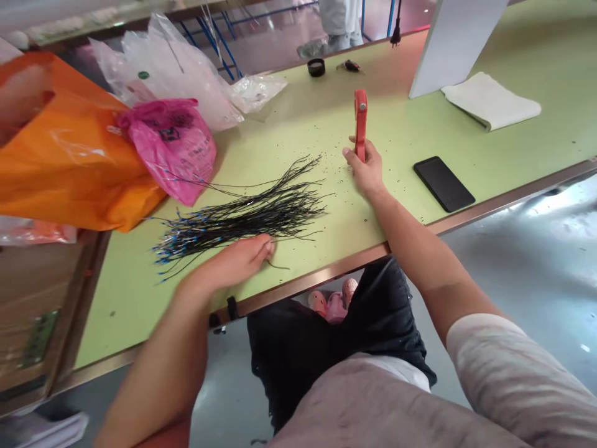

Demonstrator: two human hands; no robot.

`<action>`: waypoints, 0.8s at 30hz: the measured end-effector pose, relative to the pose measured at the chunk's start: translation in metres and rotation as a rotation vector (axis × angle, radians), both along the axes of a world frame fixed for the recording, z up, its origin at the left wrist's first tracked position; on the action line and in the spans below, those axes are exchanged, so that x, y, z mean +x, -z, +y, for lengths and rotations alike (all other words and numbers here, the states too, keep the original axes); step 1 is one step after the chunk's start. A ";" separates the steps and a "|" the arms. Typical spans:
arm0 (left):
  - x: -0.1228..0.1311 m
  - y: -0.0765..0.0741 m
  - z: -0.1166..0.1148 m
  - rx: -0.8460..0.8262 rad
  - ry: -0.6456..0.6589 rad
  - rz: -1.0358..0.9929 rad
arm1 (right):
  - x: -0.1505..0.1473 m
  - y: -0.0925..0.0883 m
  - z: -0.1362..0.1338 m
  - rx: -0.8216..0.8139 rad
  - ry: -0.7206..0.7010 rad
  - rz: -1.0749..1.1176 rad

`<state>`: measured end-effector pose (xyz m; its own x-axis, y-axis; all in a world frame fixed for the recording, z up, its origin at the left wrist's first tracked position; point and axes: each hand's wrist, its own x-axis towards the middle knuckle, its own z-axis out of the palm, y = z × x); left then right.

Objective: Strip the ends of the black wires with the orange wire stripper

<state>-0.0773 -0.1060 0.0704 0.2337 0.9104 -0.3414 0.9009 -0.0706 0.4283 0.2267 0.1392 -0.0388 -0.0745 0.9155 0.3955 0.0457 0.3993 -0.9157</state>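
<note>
My left hand [245,256] is closed, its fingertips pinched on a thin black wire [280,267] whose free end pokes out toward the table's front edge. Right beside that hand lies a loose bundle of black wires [252,214] with blue and silvery tips at the left end. Farther right, my right hand [368,168] grips a red wire stripper [360,124], held upright above the table. Its jaws are too small to make out, and my palm hides its lower part. The wire and the tool are well apart.
Small black scraps dot the green table [326,261]. A phone [444,183] lies to the right, near a folded cloth [492,102] and a white panel [454,46]. Orange [84,155] and pink bags [172,146] crowd the left. A tape roll [316,67] sits at the back.
</note>
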 end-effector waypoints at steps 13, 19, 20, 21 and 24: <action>-0.006 0.034 0.115 0.418 -0.312 -0.189 | 0.002 -0.026 -0.024 -0.138 -0.032 0.055; 0.026 0.023 0.065 0.174 -0.492 -0.893 | -0.009 -0.045 -0.051 -0.300 -0.355 0.175; 0.031 0.022 0.062 0.140 -0.512 -0.952 | -0.012 -0.049 -0.058 -0.324 -0.429 0.199; 0.035 0.023 0.059 0.109 -0.529 -0.998 | -0.016 -0.053 -0.065 -0.331 -0.492 0.220; 0.044 0.029 0.059 -0.014 -0.568 -1.091 | -0.028 -0.064 -0.085 -0.331 -0.627 0.217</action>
